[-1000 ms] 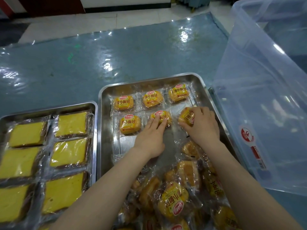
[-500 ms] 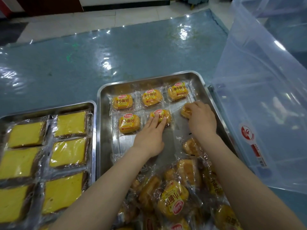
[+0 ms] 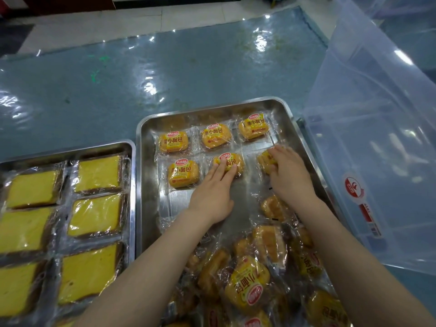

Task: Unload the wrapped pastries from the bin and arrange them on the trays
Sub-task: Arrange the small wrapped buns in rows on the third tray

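Observation:
The right steel tray (image 3: pixel 151 175) holds wrapped small buns in two rows at its far end and a loose pile of wrapped buns (image 3: pixel 250 286) at its near end. My left hand (image 3: pixel 212 194) lies flat, its straight fingers pressing the middle bun of the second row (image 3: pixel 232 161). My right hand (image 3: pixel 289 173) covers the bun at the right end of that row (image 3: pixel 264 161), fingers curled over it. The left steel tray (image 3: pixel 132 185) is filled with wrapped yellow cake slices (image 3: pixel 96 173).
A clear plastic bin (image 3: pixel 368 142) stands tilted against the right tray's right side, its inside hard to read. Both trays sit on a blue table under shiny plastic film (image 3: pixel 165 74). Tiled floor lies beyond the table's far edge.
My right hand slid the right-end bun a little toward the far right of the second row. My left hand stayed on the middle bun.

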{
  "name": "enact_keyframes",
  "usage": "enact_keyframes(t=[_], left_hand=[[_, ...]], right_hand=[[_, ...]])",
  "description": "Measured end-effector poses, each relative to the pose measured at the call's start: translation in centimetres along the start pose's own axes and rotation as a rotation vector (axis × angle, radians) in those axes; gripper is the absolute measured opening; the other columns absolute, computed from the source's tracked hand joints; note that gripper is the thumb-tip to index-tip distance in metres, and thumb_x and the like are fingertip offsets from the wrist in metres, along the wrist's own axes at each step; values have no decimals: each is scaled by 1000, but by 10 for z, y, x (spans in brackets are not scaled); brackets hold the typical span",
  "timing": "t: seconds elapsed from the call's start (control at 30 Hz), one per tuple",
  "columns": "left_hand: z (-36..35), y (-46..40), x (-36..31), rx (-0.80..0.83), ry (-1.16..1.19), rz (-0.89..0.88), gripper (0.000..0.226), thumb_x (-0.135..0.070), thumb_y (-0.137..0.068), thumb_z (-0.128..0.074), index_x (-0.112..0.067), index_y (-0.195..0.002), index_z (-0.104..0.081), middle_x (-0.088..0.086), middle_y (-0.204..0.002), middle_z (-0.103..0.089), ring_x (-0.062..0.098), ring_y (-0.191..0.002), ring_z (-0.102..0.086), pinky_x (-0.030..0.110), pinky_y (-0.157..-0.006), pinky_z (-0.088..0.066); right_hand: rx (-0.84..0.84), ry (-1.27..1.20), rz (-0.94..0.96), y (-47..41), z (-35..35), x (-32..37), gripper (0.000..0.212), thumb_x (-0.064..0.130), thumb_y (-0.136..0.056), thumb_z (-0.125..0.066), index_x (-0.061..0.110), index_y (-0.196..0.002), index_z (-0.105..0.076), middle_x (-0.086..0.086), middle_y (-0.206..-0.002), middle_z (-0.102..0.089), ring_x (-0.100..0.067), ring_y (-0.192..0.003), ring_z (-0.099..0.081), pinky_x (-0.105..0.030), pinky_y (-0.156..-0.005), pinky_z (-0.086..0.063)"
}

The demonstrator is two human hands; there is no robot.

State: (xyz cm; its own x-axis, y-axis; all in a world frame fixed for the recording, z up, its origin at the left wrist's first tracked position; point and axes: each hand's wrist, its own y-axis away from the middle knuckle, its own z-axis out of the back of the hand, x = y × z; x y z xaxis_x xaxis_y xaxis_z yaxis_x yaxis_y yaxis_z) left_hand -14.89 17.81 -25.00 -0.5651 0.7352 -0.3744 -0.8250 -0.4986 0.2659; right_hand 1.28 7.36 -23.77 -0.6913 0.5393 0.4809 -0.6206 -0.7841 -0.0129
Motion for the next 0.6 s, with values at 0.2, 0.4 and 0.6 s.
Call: enact_keyframes(t=[0.2,0.4,0.6], left_hand=[[-1,1,0,-2,-6,4,87,-18,-86,-56,-29,-150,3,-1,-158,15,19,-145,8,30,-113,-4],[6,-2,-5,-34,85,46,84,-24,-87,-55,-26,-151,-1,-1,-158,13,21,-145,7,33,-114,-2],[7,14,0,-117,142,-32,78,-22,-90,-53,-19,-151,-3,-7,-156,14,13,-142,18,30,-112,9]], right_hand=[[279,177,39,-13,-15,0,70,35,-97,-43,21,-151,-1,-1,-159,8,-25,-140,22,-36,-104,12],[219,65,-34,-18,-12,7,69,18,-94,-48,23,-151,-9,3,-159,5,-27,-144,9,-37,-111,2],[-104,-189,-33,9,14,13,43,3,-91,-49,21,-130,-54,5,-139,-48,-15,-130,-41,-26,-105,-26]])
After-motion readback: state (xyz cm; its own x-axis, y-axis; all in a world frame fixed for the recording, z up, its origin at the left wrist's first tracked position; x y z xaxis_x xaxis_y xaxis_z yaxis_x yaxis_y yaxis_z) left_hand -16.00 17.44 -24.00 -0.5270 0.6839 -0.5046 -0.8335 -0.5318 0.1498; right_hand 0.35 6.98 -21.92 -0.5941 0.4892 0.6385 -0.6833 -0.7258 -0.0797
